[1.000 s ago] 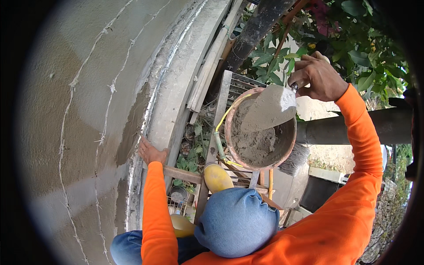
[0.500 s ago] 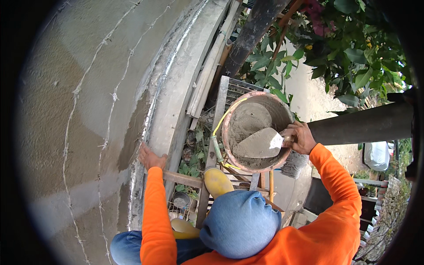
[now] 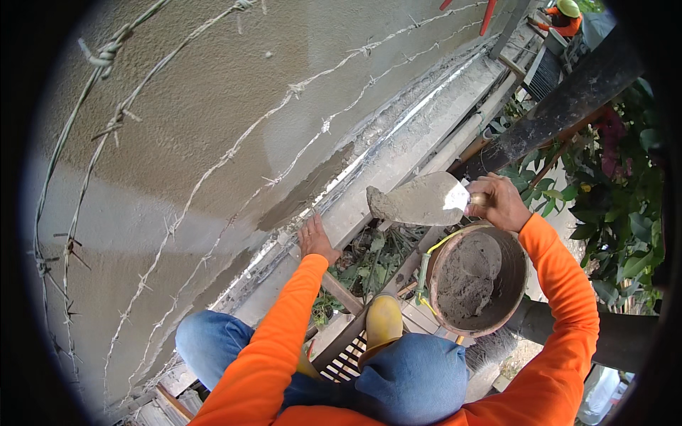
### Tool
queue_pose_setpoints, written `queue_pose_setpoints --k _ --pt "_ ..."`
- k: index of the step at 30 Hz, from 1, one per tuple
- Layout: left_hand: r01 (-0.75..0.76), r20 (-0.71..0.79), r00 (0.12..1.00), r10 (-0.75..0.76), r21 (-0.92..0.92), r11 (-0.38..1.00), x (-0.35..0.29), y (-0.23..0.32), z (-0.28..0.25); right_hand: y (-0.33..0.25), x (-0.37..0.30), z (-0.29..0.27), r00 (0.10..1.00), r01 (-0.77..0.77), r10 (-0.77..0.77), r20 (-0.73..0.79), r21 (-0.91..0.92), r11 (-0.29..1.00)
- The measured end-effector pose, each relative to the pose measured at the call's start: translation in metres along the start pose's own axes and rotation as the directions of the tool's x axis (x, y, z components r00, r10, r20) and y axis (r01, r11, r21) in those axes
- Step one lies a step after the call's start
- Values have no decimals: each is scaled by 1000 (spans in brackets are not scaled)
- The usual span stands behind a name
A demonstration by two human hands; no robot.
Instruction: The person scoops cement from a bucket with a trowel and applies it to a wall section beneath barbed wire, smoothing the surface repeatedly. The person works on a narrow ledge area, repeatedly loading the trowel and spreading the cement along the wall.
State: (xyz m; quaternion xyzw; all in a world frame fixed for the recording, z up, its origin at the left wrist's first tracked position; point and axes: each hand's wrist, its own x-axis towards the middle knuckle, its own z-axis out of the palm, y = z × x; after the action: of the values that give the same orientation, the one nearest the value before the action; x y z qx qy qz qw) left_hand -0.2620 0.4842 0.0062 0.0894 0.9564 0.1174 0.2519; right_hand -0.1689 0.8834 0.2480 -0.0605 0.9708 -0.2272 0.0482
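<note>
My right hand (image 3: pixel 499 202) is closed round the handle of a pointed trowel (image 3: pixel 433 197). A lump of wet mortar (image 3: pixel 383 206) sits at the blade's tip. The trowel is above and beyond the bucket (image 3: pixel 517 295), its tip over the edge of the concrete ledge (image 3: pixel 426 186). Grey mortar (image 3: pixel 462 284) lies in the bucket, which has a yellow and green handle (image 3: pixel 424 273). My left hand (image 3: pixel 317 240) rests with fingers stretched out on the ledge, beside the foot of the plastered wall (image 3: pixel 213 135).
Strands of barbed wire (image 3: pixel 231 153) run in front of the wall. A dark beam (image 3: pixel 561 99) slants across at right, by leafy branches (image 3: pixel 643 231). My yellow boot (image 3: pixel 383 323) stands on slatted support. A person in a yellow-green helmet (image 3: pixel 568 8) is at the far right.
The trowel has come up out of the bucket and moved toward the wall with mortar on it. My left hand stays on the ledge. The view has turned, showing more barbed wire.
</note>
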Motion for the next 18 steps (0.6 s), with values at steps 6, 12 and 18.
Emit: queue_pose_setpoints --k 6,12,18 --pt "17 22 1000 -17 3 1000 -2 3 -5 -2 174 92 907 -119 183 379 -186 975" --pt "24 64 998 -23 -7 1000 0 1 -6 -40 279 146 851 97 132 508 -399 912" --pt "11 16 1000 -11 -40 999 0 0 0 -42 296 111 869 41 145 473 -362 931"
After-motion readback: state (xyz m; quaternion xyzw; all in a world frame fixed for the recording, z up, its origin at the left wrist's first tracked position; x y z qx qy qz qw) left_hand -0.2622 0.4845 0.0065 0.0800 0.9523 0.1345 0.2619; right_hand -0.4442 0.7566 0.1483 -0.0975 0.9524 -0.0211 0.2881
